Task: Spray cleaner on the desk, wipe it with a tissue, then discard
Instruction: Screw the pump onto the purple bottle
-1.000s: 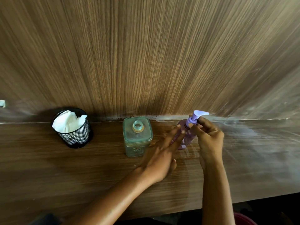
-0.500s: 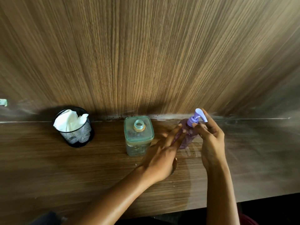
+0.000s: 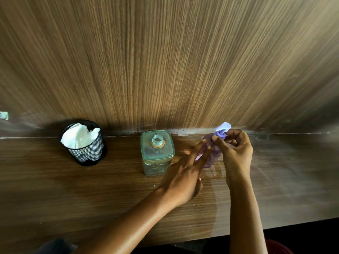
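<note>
A small purple pump bottle [image 3: 211,158] stands on the wooden desk [image 3: 91,189] near the back wall. My right hand [image 3: 235,153] pinches the neck just under its lilac pump head [image 3: 222,128]. My left hand [image 3: 185,175] steadies the bottle's body with straight fingers laid against its left side. White tissue [image 3: 78,135] sticks out of a black mesh cup [image 3: 88,153] at the left.
A square greenish glass jar [image 3: 156,153] with an open round mouth stands just left of my left hand. A wood-panelled wall [image 3: 165,61] rises behind the desk. The desk's front edge runs along the bottom right, with something red below it.
The pump head has turned from pointing right to pointing away towards the wall, and my right hand's fingers have shifted around the neck. My left hand stays against the bottle.
</note>
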A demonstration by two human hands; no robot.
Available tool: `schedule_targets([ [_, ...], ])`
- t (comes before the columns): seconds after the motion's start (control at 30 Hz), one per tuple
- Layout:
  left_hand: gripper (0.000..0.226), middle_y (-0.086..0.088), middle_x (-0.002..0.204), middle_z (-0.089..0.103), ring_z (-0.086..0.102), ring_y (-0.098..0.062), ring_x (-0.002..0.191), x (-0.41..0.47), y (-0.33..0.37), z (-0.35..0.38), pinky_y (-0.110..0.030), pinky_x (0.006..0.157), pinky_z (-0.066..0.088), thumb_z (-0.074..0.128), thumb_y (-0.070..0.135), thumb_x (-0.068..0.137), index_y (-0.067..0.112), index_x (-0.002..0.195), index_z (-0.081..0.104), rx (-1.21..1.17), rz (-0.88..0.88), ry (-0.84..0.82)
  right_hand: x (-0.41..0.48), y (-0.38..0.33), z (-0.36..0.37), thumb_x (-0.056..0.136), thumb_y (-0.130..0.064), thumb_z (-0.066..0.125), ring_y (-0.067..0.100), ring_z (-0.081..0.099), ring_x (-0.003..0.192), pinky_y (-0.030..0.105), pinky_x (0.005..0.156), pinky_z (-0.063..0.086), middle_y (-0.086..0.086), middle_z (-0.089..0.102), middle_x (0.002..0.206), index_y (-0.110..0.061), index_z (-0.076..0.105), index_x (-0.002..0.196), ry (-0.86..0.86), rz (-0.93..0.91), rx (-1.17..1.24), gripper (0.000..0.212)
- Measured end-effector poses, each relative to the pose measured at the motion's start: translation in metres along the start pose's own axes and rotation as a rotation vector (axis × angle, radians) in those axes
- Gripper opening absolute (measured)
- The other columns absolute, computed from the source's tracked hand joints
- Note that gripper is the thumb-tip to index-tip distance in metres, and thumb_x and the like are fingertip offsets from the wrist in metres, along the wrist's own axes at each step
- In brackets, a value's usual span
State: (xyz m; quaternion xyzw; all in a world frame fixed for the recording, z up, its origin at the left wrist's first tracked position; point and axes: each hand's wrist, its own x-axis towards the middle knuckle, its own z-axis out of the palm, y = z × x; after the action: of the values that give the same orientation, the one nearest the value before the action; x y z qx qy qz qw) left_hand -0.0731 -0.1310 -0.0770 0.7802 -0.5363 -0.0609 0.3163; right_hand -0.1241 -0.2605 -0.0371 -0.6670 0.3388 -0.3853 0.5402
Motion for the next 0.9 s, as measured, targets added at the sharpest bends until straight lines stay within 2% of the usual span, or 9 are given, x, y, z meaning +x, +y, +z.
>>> schedule_targets([
  [0.1,0.095,0.027,0.139,-0.033,0.039,-0.018,0.133,0.000,0.000,0.000,-0.028,0.094,0.045,0.059,0.011,0.079,0.032,0.147,-0.004,-0.014,0.000,-0.004,-0.001,0.002,-0.002,0.077,0.002,0.068,0.000,0.063,0.081,0.015,0.072,0.050,-0.008,0.065,0.093,-0.024,0.062,0.110,-0.081,0.044,0.099,0.043],
  [0.17,0.094,0.027,0.140,-0.033,0.040,-0.017,0.132,0.000,0.000,-0.001,-0.028,0.092,0.045,0.060,0.009,0.079,0.031,0.147,0.000,-0.016,-0.005,-0.003,0.000,0.002,-0.007,0.082,0.003,0.061,-0.005,0.064,0.077,0.007,0.069,0.048,-0.006,0.067,0.089,-0.017,0.058,0.124,-0.113,0.110,0.207,0.047],
  [0.33,0.098,0.027,0.138,-0.035,0.044,-0.020,0.129,0.000,0.002,-0.001,-0.028,0.089,0.048,0.063,0.007,0.077,0.031,0.147,-0.001,0.009,0.004,0.020,-0.002,-0.002,-0.011,0.084,0.005,0.057,0.011,0.066,0.086,0.018,0.075,0.053,0.015,0.070,0.099,0.001,0.065,0.113,-0.114,0.133,0.198,0.030],
  [0.4,0.098,0.025,0.140,-0.032,0.045,-0.020,0.128,0.000,0.003,-0.001,-0.028,0.088,0.048,0.064,0.007,0.077,0.030,0.147,0.000,0.013,0.005,0.021,-0.001,-0.002,-0.011,0.081,0.005,0.062,0.007,0.067,0.081,0.017,0.071,0.053,0.011,0.070,0.094,-0.003,0.068,0.107,-0.109,0.104,0.170,0.027],
  [0.5,0.098,0.023,0.145,-0.026,0.043,-0.019,0.130,0.000,0.002,0.001,-0.026,0.089,0.047,0.064,0.009,0.076,0.030,0.147,-0.001,0.001,0.007,0.022,0.000,-0.001,-0.012,0.078,0.000,0.068,0.019,0.063,0.090,0.029,0.076,0.052,0.013,0.069,0.096,-0.013,0.069,0.095,-0.097,0.068,0.111,0.021],
  [0.67,0.099,0.024,0.143,-0.030,0.033,-0.014,0.136,0.001,-0.002,0.005,-0.014,0.092,0.036,0.060,0.011,0.076,0.032,0.147,-0.006,-0.032,0.026,0.039,-0.001,0.000,0.001,0.072,-0.004,0.076,0.016,0.056,0.079,0.036,0.073,0.048,-0.002,0.060,0.081,-0.024,0.054,0.078,0.007,-0.010,-0.035,0.030],
  [0.77,0.101,0.023,0.144,-0.029,0.031,-0.014,0.137,0.001,-0.004,0.007,-0.011,0.094,0.028,0.061,0.009,0.075,0.033,0.146,-0.008,-0.047,0.044,0.054,-0.003,0.002,0.003,0.073,-0.002,0.074,0.004,0.059,0.077,0.026,0.071,0.050,-0.006,0.060,0.087,-0.026,0.057,0.097,-0.025,0.023,0.041,0.038],
  [0.83,0.104,0.024,0.144,-0.029,0.036,-0.019,0.135,0.001,-0.006,0.009,-0.020,0.098,0.038,0.063,0.008,0.074,0.035,0.146,-0.008,-0.036,0.032,0.048,-0.003,0.002,-0.001,0.078,-0.001,0.068,0.004,0.062,0.074,0.018,0.069,0.052,-0.006,0.065,0.082,-0.024,0.058,0.120,-0.079,0.099,0.178,0.050],
  [0.9,0.106,0.024,0.149,-0.025,0.040,-0.022,0.133,0.001,-0.005,0.009,-0.032,0.098,0.046,0.064,0.007,0.074,0.036,0.145,-0.008,-0.025,0.007,0.030,-0.001,0.001,-0.005,0.081,0.003,0.062,0.006,0.064,0.068,0.014,0.063,0.051,-0.002,0.069,0.074,-0.013,0.063,0.121,-0.114,0.126,0.261,0.043],
])
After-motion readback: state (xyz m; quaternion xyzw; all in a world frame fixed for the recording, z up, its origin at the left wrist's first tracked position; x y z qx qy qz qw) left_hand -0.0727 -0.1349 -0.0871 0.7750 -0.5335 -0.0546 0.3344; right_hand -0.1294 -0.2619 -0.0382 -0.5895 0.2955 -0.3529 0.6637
